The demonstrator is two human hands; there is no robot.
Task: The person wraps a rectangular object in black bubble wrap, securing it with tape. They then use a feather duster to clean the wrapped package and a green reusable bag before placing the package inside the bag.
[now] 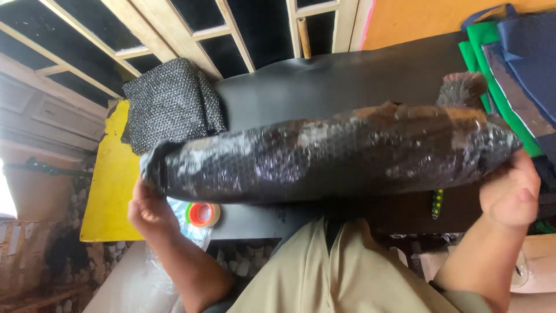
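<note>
Your left hand (152, 210) and right hand (512, 194) each grip an end of the long black bubble-wrapped bundle (330, 153), keeping it level above the black table (347, 75).

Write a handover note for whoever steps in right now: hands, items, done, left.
Left hand: grips one end of the long black wrapped bundle.
Right hand: holds the other end, fingers behind it.
Bundle is held level above the black table; a brush tip sticks out near the right end.
Orange tape roll lies below the left hand.
Done: most of the bundle is wrapped.
Left: brush end uncovered.
</note>
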